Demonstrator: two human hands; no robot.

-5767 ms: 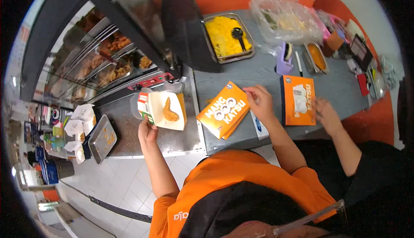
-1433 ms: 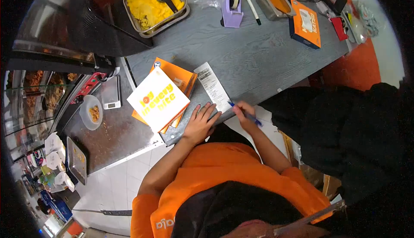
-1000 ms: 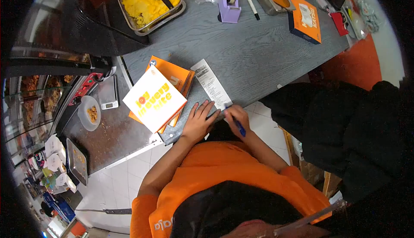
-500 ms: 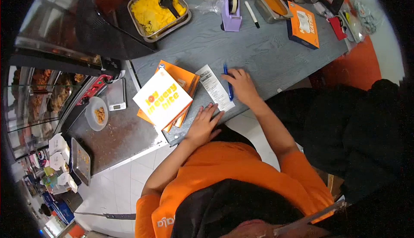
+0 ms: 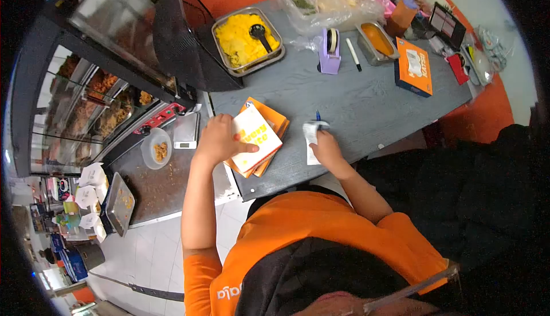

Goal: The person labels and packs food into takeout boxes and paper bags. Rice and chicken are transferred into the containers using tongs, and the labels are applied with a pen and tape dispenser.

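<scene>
My left hand (image 5: 218, 139) is at the left edge of a white box (image 5: 256, 138) with yellow lettering, its thumb across the lid and its fingers at the far left corner. The box lies on top of orange boxes (image 5: 279, 122), stacked askew on the grey table. My right hand (image 5: 330, 151) pinches a printed paper receipt (image 5: 311, 151), whose top end curls up. Just beyond the receipt the tip of a blue pen (image 5: 318, 115) shows; the rest of it is hidden.
A purple tape dispenser (image 5: 329, 58), a white marker (image 5: 353, 54) and an orange box (image 5: 413, 68) lie farther back. Trays of yellow food (image 5: 238, 44) and orange sauce (image 5: 376, 38) stand there too. At left are a scale (image 5: 186, 133), a bowl (image 5: 150, 151) and a heated display case (image 5: 103, 98).
My left hand has moved from the table's front edge to the white box. My right hand has come off the pen and taken hold of the receipt. The view has shifted.
</scene>
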